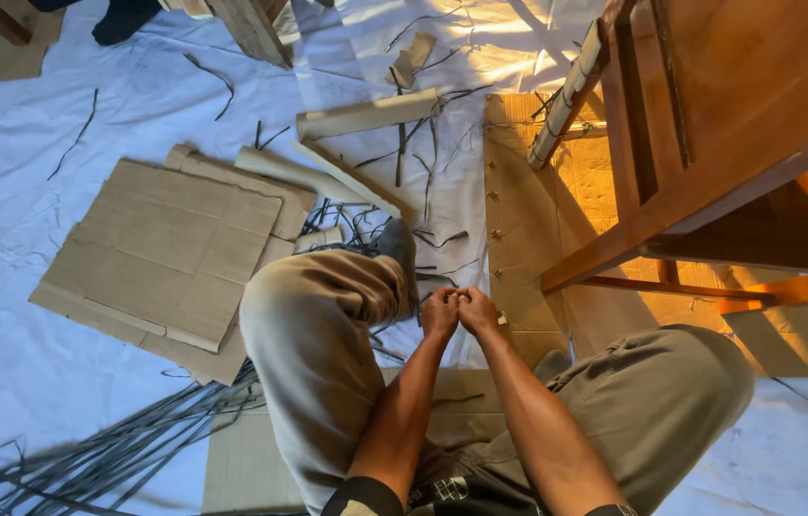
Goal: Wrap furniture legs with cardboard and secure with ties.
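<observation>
1. Left hand (439,313) and right hand (478,310) pressed together between knees, fingers curled shut, probably pinching something small; cannot tell what.
2. Chair (710,143) frame edge close right of fingers.
3. Cardboard (160,253) left; strips (108,459) low left; sheet (12,363) open beyond.

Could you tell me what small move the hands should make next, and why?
Probably pull the hands apart a little: the left hand and right hand are pressed together, knuckle to knuckle, over the cardboard beside the chair, hiding whatever they pinch.
</observation>
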